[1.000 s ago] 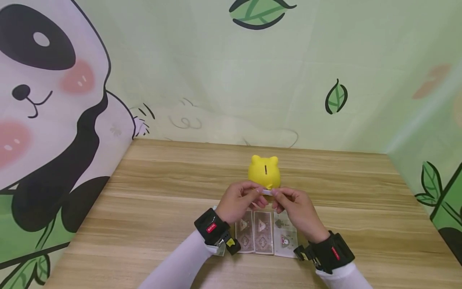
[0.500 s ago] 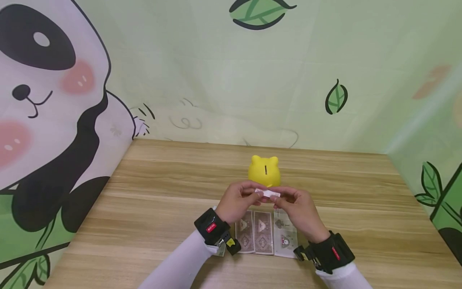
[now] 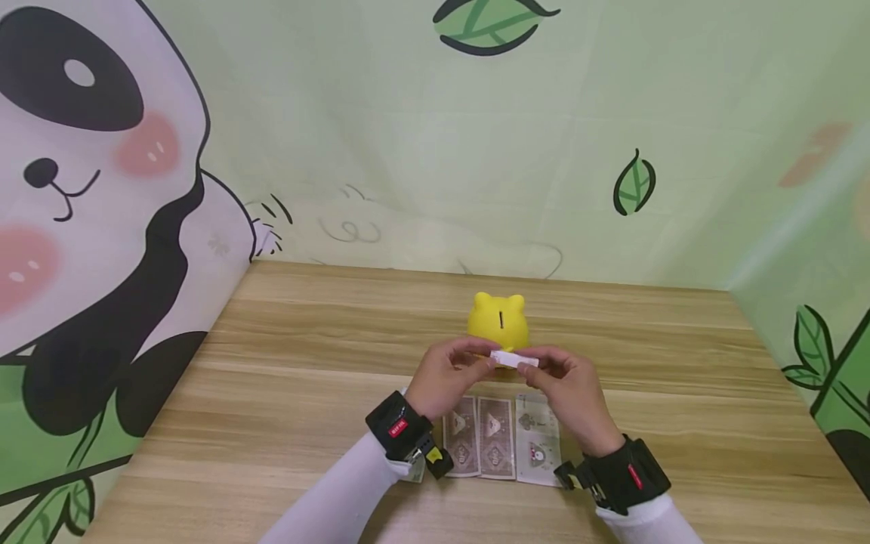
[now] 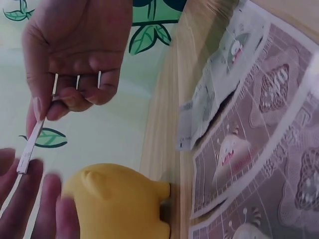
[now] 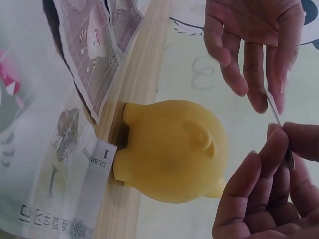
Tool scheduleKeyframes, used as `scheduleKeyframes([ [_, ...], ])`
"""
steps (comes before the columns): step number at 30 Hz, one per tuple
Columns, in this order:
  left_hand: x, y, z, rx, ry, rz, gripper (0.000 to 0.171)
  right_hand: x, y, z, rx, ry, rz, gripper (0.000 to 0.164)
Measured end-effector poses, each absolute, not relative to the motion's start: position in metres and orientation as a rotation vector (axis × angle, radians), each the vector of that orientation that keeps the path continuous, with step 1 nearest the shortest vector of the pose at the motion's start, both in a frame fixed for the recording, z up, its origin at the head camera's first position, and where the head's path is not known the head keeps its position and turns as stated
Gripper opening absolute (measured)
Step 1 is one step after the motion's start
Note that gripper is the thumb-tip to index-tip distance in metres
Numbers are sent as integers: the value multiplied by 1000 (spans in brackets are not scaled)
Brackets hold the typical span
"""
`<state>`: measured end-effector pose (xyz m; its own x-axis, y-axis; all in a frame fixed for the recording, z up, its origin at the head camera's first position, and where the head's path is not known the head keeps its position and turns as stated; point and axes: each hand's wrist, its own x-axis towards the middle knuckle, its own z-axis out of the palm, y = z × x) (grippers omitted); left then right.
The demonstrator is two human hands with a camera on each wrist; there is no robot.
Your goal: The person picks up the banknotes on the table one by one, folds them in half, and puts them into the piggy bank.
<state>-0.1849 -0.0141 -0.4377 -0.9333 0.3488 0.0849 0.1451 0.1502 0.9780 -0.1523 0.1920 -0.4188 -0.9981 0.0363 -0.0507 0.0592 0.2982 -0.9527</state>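
Observation:
A narrow, pale folded banknote [image 3: 514, 359] spans the gap between my hands in front of a yellow piggy bank [image 3: 498, 321]. My right hand [image 3: 571, 389] pinches its right end between thumb and fingers. At the other end, my left hand [image 3: 445, 381] has its thumb and index finger about the tip; how firmly they hold it is unclear. In the left wrist view the banknote [image 4: 31, 144] slants between both hands. The right wrist view shows the piggy bank [image 5: 174, 149] from its tail side, apart from the hands.
Brown play notes [image 3: 496, 438] lie flat in a row below my hands, beside a pale green note [image 3: 537, 442]. Another note is mostly hidden under my left wrist. The wooden table [image 3: 306, 340] ends at a printed panda backdrop [image 3: 374, 151].
The banknote, seen edge-on between the fingertips a second ago, now shows its broad white face and has shifted slightly right. My left thumb covers less of it. The piggy bank and table notes stay put.

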Motion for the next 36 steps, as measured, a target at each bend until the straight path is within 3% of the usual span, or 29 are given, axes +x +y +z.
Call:
scheduleKeyframes([
  [12,-186,-13,-438,485,2418,1850,30,-157,193,-418,165,2506,-1901,24],
  [22,-185,-7,-442,746,2603,1534,46,-158,195,-420,176,2524,-1909,22],
  [36,-182,1,-443,734,2772,1120,63,-162,201,-425,278,2524,-1958,24],
])
